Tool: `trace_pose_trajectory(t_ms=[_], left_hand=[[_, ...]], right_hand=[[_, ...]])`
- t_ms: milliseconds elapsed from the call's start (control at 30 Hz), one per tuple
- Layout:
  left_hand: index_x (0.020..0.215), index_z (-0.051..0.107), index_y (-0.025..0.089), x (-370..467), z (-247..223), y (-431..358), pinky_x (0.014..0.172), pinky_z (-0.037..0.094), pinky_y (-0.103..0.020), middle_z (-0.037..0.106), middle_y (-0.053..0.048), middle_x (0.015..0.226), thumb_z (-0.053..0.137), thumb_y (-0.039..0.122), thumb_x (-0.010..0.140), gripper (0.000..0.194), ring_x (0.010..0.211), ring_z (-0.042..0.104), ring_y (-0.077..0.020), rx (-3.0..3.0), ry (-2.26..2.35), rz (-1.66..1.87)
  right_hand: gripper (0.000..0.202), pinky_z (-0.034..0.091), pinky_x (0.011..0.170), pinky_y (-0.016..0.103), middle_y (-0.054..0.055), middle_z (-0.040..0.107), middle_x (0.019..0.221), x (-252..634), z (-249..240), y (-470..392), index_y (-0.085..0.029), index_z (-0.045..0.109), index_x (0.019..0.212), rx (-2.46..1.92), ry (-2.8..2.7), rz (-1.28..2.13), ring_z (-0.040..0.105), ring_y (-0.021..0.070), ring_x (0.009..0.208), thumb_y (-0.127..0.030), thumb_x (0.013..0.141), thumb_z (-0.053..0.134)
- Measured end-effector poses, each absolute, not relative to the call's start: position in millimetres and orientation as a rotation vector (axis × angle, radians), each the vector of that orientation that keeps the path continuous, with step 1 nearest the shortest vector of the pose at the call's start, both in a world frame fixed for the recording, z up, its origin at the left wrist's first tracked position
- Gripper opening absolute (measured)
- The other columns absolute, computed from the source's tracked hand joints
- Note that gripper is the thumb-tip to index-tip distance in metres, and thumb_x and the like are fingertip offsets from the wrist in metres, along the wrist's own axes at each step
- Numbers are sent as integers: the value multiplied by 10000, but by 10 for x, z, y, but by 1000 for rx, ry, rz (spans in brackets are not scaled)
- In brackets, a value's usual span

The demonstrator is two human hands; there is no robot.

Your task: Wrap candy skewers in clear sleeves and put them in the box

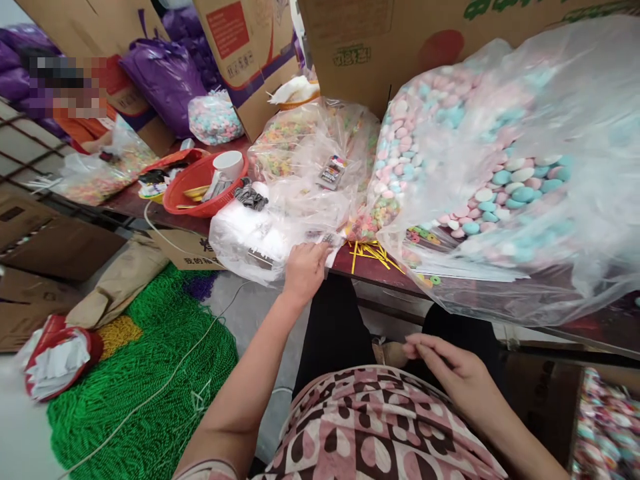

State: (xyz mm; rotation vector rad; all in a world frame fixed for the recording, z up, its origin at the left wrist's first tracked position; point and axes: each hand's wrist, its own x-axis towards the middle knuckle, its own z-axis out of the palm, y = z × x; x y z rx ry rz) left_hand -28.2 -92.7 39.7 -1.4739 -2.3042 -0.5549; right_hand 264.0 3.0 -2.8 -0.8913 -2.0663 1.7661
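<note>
The right hand (447, 367) hangs above the lap, fingertips drawn together; whether they pinch anything cannot be told. The left hand (305, 268) rests, fingers bent, against a clear bag of white pieces (245, 233) at the front edge of the dark red table (343, 260); its grip cannot be determined. Below, a carton (193, 252) bears black characters, including 我的; green strands (150, 373) cover part of the grey floor (240, 310). On the table, a dark packet (331, 172) carries lettering too small to read. Behind stand a large carton (370, 27) with cropped green characters and another (270, 40) with a red panel and handling symbols.
</note>
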Motion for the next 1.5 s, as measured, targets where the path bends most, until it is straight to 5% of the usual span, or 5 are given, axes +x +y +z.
trace_pose_trajectory(t_ms=[367,667,1133,1300,1500], left_hand=[[1082,667,211,666,389,-856,704,401,-278,619,-24,778,473,216,942,240,731,536,-137,-2086,-2060,-977],[678,587,158,799,353,-754,528,308,-227,541,36,603,751,493,666,373,522,409,-69,-1071,-2942,-2786],[639,492,179,870,326,-713,594,318,-236,493,44,520,520,493,882,398,541,407,-90,-1596,-2940,-2312],[880,592,191,967,278,-632,508,261,-225,434,81,475,563,506,854,318,442,370,-84,-1546,-3141,-2316],[592,481,184,1079,148,-457,526,297,-238,436,39,464,474,584,876,490,463,379,-93,-1622,-3053,-2348]], right_hand=[[286,480,600,242,23,680,668,2190,452,387,-174,717,732,-925,-1408,2210,604,125,614,-450,692,779],[279,364,567,235,-38,545,601,2422,256,314,-190,581,647,-978,-1591,1624,455,98,572,-410,764,706],[197,444,633,245,-22,638,704,2491,177,325,-201,658,785,-1010,-1421,1705,534,107,621,-378,734,730],[330,385,520,226,-41,513,525,2588,278,341,-189,548,576,-1095,-1546,1490,433,92,513,-413,797,649],[500,286,425,213,-46,309,478,2794,289,428,-208,343,482,-1138,-1715,1246,310,81,470,-462,868,533]])
